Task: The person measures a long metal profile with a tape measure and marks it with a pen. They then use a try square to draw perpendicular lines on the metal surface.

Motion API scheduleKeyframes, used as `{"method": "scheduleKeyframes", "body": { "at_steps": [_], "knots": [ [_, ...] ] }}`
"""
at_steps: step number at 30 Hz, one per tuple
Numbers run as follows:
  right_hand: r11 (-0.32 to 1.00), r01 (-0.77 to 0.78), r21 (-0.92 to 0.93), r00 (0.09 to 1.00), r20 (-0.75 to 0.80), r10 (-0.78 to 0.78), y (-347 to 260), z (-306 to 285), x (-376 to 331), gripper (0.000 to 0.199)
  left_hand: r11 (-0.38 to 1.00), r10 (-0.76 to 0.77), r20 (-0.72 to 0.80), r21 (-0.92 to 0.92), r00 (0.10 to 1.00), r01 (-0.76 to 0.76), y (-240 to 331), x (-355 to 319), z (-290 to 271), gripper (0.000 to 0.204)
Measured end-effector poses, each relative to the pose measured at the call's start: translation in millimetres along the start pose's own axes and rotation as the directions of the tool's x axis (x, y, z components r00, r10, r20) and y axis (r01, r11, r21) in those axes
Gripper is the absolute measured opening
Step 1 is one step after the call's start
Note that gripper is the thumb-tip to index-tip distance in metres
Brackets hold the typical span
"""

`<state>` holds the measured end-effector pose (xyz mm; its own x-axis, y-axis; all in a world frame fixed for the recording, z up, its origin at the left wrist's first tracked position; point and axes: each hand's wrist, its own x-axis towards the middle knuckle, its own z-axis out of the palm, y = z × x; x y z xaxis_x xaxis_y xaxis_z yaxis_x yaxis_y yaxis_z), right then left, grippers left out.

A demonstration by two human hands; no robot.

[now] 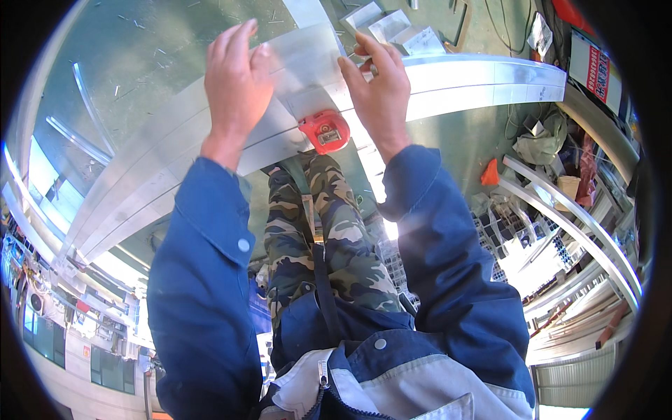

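A long silvery metal profile (483, 80) stretches across in front of me, bending toward both sides of the view. Over its left part is my left hand (239, 87), fingers raised and thumb apart, with nothing seen in it. My right hand (380, 87) is over the middle, its fingers half curled and a gap between thumb and forefinger; nothing held shows there. Between my wrists a red tape measure (325, 131) lies on the metal near its close edge. A flat metal piece (305, 46) runs crosswise beyond the profile, between my hands.
Metal offcuts (395, 29) lie on the green floor at the far side. Long metal strips (581, 217) and a dark crate (521, 241) are to the right, near an orange object (489, 172). More strips (78, 140) lie left. My legs stand close to the profile.
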<state>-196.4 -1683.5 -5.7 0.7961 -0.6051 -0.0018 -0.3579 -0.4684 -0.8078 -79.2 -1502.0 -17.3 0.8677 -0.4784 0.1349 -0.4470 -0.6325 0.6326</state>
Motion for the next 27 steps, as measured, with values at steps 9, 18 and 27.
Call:
{"method": "scheduleKeyframes", "body": {
  "at_steps": [9, 18, 27],
  "knots": [
    [0.885, 0.075, -0.459, 0.872, 0.46, 0.165, -51, -33, -67, 0.069, 0.771, -0.496, 0.356, -0.239, 0.792, 0.59, 83, -121, -33, 0.026],
    [0.846, -0.406, -0.346, 0.723, 0.445, 0.528, -48, -23, -74, 0.058, 0.731, -0.463, 0.377, -0.349, 0.802, 0.586, 98, -129, -9, 0.076],
    [0.664, -0.747, 0.039, 0.542, 0.614, 0.574, -57, -21, -96, 0.057, 0.561, -0.483, 0.488, -0.465, 0.727, 0.685, 74, -134, -21, 0.084]
  ]
}}
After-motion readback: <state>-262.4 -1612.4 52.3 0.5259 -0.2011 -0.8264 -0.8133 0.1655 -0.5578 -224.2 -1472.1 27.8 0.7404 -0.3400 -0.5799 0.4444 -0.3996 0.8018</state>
